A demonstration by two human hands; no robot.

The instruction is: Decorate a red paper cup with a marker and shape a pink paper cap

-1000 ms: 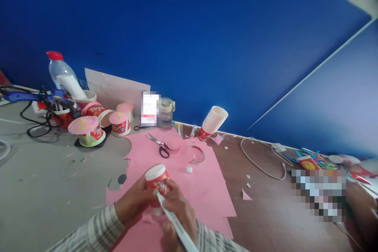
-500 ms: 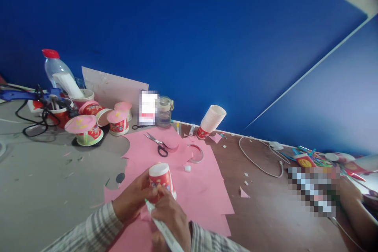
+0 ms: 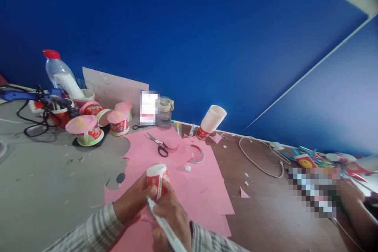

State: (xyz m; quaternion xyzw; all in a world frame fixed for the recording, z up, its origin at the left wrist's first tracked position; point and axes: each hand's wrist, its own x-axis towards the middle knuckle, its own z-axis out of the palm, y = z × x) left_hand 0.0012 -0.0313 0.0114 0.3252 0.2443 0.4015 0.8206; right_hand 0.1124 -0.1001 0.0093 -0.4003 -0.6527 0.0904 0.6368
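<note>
Smudges are what I'm worrying about, going by the head view, the only one I'm working from. The green tip [image 3: 148, 198] of my marker [image 3: 165, 223] is sitting right by my left thumb, so a careless twist of the paper cup [image 3: 153, 180] could be inking my own skin or leaving a stray line on its side. I'm not managing to tell whether the tip is actually touching the cup. Other worry: thin card like that is probably denting easily if I'm squeezing hard, and slipping about if I'm holding it too loosely.

As for fingers, my left hand [image 3: 132, 196] is gripping the cup from the side, spread only about as wide as the cup, thumb lying across the front. My right hand [image 3: 175, 210] is grasping the marker, fingers curling closed around the barrel, and it's seemingly leaning on the cup too, though I'm not seeing that contact clearly.

The cup itself is tilting a bit between both hands, white end up, over the pink paper [image 3: 203, 191]. Scissors [image 3: 161, 143] are lying on that paper beyond it, and stacked cups [image 3: 212, 121] are standing near the blue wall [image 3: 177, 47]. A co-worker's hand [image 3: 351, 193] is showing far right, well apart from mine.
</note>
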